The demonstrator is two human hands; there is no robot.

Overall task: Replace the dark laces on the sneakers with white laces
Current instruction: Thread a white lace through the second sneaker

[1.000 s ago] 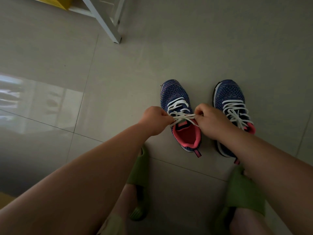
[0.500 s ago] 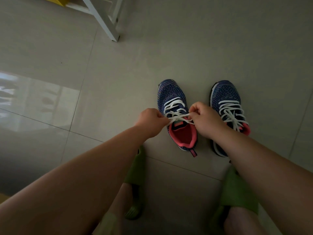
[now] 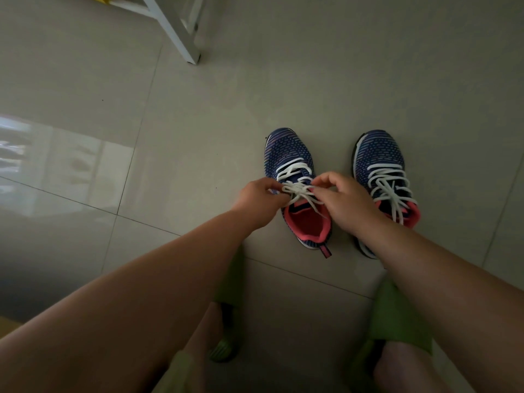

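You look down on a floor (image 3: 312, 80) of large glazed tiles, smooth and glossy, with a pale reflection at the left of the frame. Both sneakers, the left one (image 3: 289, 154) and the right one (image 3: 380, 150), have a knitted cloth upper with a ribbed, matt weave and a soft-looking pink lining. Their white laces (image 3: 390, 184) look like flat woven cloth. Your green slippers (image 3: 397, 319) appear matt and rubbery. The white frame leg (image 3: 175, 32) at the top looks smooth and painted.
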